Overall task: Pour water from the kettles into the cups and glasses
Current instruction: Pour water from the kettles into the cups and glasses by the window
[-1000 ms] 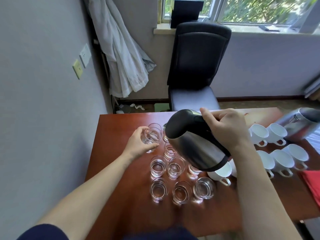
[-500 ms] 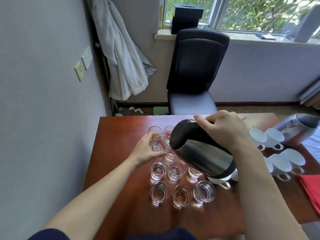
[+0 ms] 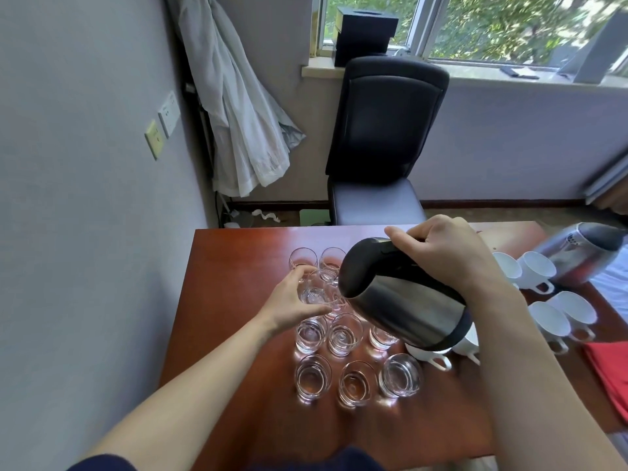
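Now, your right hand (image 3: 441, 260) is clamped round the black handle of the tilted steel kettle with the black lid (image 3: 407, 307), its spout end over the far rows of clear glass tumblers (image 3: 343, 334). Your left hand (image 3: 292, 300) curls round one tumbler (image 3: 316, 290) there. Pour slowly, spout low over that rim; neighbours stand close, so splashes spread. Bare red-brown wooden table (image 3: 231, 273) lies left, ending by the grey wall (image 3: 85, 198); white cups (image 3: 537, 270) and a second steel kettle (image 3: 577, 253) crowd the right.
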